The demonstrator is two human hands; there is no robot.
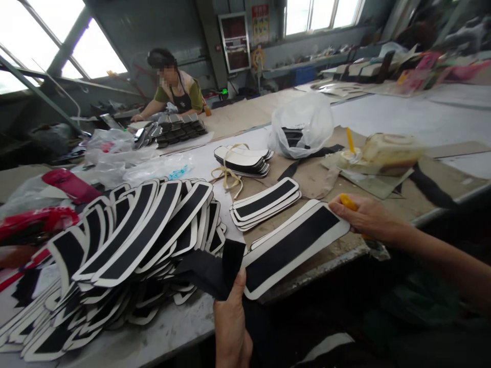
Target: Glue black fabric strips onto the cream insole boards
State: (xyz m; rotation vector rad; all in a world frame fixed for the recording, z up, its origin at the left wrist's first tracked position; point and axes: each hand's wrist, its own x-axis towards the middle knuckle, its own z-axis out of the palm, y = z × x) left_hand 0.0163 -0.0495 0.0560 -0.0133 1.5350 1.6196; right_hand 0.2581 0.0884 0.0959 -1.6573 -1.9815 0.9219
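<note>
A curved white panel with a black strip along its middle (293, 245) is tilted above the table's front edge. My right hand (362, 217) pinches its right end and also has a yellow-handled tool (348, 202) in its grip; the tool's working end is hidden. At the panel's left end, my left hand (232, 319) is closed on black fabric strips (209, 268), with the thumb upright; whether it also grips the panel, I cannot tell. Just behind lies a small stack of similar panels (268, 199). A large heap of such panels (138, 230) spreads to the left.
A tied bundle of panels (243, 158) and a clear plastic bag with black pieces (301, 128) lie farther back. A yellowish glue container (391, 151) stands at right, beside a yellow stick (350, 140). Across the table a co-worker (176, 92) sits behind stacked dark pieces (176, 130).
</note>
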